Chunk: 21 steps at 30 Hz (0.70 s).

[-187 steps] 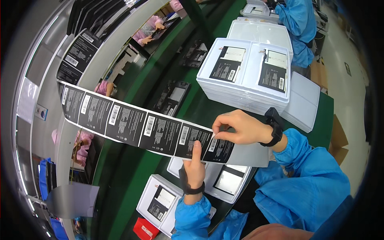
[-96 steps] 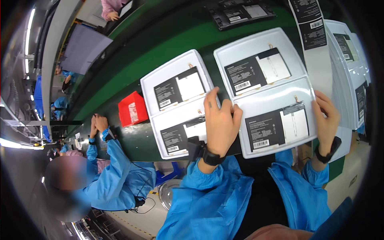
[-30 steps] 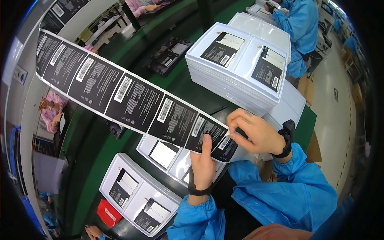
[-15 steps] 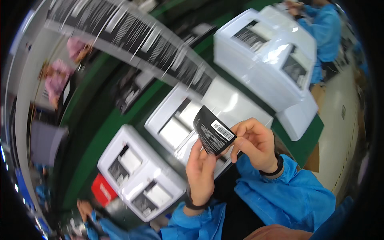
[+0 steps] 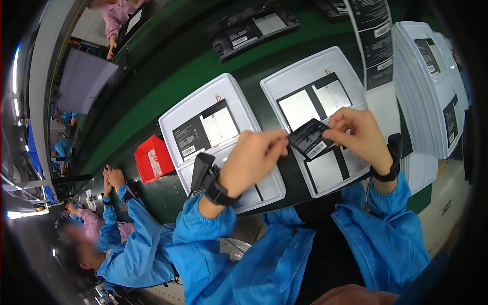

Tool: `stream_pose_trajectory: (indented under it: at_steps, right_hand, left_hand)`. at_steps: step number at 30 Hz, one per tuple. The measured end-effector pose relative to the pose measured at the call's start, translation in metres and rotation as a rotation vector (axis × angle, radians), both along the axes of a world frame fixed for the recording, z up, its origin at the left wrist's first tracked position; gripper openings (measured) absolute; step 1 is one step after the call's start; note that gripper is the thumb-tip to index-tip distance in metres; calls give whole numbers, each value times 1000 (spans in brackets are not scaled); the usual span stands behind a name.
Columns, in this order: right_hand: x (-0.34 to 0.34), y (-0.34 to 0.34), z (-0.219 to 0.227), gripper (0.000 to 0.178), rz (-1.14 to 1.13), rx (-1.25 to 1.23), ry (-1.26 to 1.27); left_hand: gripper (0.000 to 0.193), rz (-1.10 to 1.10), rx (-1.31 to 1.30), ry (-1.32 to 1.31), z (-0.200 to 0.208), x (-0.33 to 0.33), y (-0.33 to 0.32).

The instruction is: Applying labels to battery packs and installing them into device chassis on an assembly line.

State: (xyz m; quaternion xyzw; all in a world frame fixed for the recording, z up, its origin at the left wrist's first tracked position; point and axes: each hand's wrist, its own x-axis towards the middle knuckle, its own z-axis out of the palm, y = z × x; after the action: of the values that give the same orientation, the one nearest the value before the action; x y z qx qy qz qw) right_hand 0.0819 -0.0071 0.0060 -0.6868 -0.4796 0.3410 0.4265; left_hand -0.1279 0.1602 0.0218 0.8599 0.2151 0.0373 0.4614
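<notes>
A black printed label [image 5: 309,138] with a white barcode patch is stretched between my hands, above the right white tray [image 5: 285,81]. My left hand [image 5: 251,158] pinches its left edge with thumb and forefinger. At its upper right corner, my right hand [image 5: 360,136] grips it between thumb and fingers. Under the label, the tray holds flat battery packs, each with a bare silver face and a black strip; one silver pack [image 5: 299,110] lies just beyond the label. Part of the tray is hidden by my hands and the label.
Left of me, another white tray [image 5: 173,119] holds black-labelled packs, beside a red bin [image 5: 152,158]. A label strip [image 5: 377,48] hangs at the upper right near stacked trays [image 5: 414,96]. Across the green bench lies a black device part [image 5: 254,31]. A co-worker's hands [image 5: 113,178] are at left.
My view has swung round to the right tray. The label has turned and tilted flatter over the packs, and my left hand has shifted from beneath it to its left edge.
</notes>
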Motion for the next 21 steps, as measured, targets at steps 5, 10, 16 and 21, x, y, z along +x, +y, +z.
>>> stream_pose_trajectory:
  at_steps: [5,10,16,21]
  right_hand:
    - [4,22,-18,15,-196,-83,357]
    - [10,39,-50,15,-395,-78,298]
    - [1,44,-65,17,-395,-80,346]
    - [0,46,-69,18,-390,-81,334]
  left_hand:
    - [23,66,158,73,-10,11,19]
    - [31,146,569,-110,-41,13,31]
    - [27,-137,753,-109,-54,11,28]
    - [26,-155,739,-90,-53,8,29]
